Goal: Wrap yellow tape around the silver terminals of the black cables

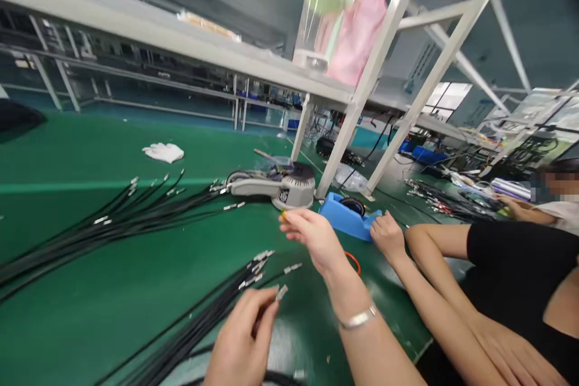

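Note:
My left hand (242,338) is low in the middle, its fingers pinched round the end of a black cable whose metal terminal (281,292) sticks out past the fingertips. My right hand (312,238), with a silver bracelet (358,318) on the wrist, is raised just in front of the grey tape dispenser (275,187). Its fingertips pinch a small yellow bit (283,215). A bundle of black cables with metal ends (217,307) lies under and beside my left hand on the green mat (90,289).
A second bundle of black cables (113,217) fans out at the left. A blue tape holder (350,217) stands right of the grey dispenser, with a co-worker's hand (386,235) at it. White gloves (163,151) lie farther back. White frame legs (357,108) rise behind.

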